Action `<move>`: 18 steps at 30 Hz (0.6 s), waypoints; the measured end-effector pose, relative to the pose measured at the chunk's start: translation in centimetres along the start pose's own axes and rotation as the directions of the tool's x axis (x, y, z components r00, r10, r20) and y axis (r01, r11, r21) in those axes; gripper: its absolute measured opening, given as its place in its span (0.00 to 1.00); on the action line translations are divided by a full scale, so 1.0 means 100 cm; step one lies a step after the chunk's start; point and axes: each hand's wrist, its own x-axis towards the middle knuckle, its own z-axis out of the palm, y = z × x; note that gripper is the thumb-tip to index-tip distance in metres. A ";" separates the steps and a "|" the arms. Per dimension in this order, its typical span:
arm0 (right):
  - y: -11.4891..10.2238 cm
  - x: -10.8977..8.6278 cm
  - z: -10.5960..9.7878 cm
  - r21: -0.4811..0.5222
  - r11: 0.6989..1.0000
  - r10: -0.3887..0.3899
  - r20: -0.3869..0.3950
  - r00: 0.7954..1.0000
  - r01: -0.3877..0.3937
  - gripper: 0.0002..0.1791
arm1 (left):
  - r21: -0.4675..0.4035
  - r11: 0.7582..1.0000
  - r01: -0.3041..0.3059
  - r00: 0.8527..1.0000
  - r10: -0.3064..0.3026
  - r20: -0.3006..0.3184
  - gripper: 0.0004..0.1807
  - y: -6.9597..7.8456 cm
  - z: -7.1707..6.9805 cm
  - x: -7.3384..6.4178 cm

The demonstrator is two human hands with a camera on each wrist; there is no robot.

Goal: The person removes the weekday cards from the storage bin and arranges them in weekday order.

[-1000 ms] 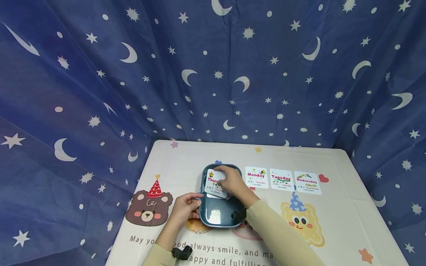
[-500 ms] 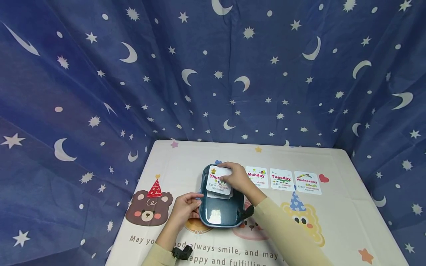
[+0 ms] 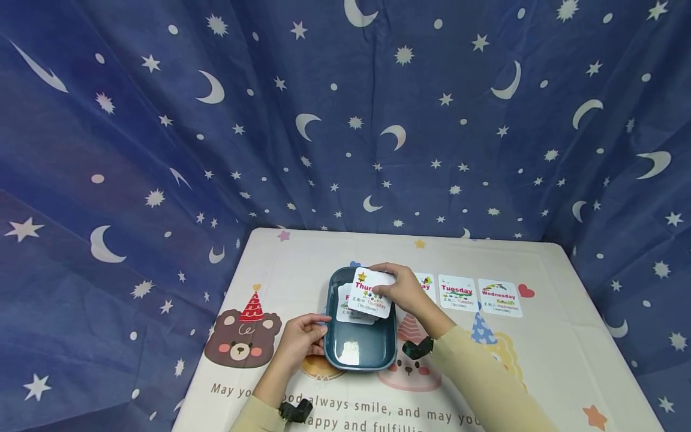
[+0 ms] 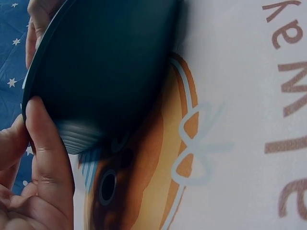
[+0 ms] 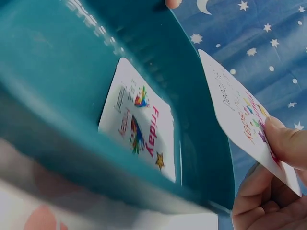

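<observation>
My right hand point(image 3: 406, 293) pinches a white Thursday card point(image 3: 367, 300) between thumb and fingers, raised over the upper right part of a dark teal tray point(image 3: 361, 345). In the right wrist view the card is tilted and apart from the tray. Inside the tray lies a Friday card point(image 5: 139, 120), partly covered by the Thursday card in the head view; I cannot tell whether others lie under it. At the tray's left side my left hand point(image 3: 300, 341) grips the rim, its thumb point(image 4: 45, 148) against the wall in the left wrist view.
Right of the tray, in a row, lie a Monday card point(image 3: 426, 285), partly hidden by my right hand, a Tuesday card point(image 3: 456, 292) and a Wednesday card point(image 3: 500, 298). A printed white cloth point(image 3: 550, 354) covers the table. Behind hangs a blue star-and-moon curtain point(image 3: 453, 156).
My right hand has lifted the Thursday card off the cards in the tray and moved it right, uncovering part of the Friday card. The left hand and tray have stayed in place.
</observation>
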 end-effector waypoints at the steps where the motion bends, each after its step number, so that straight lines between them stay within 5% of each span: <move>1: 0.001 -0.001 -0.003 0.003 1.000 0.007 -0.003 1.000 -0.007 0.29 | 0.000 1.000 -0.002 1.000 0.002 0.001 0.17 0.000 0.000 0.000; 18: 0.030 -0.021 -0.042 0.045 0.998 0.052 0.003 0.999 -0.052 0.30 | 0.013 1.000 0.009 1.000 -0.009 -0.005 0.16 0.001 0.001 0.000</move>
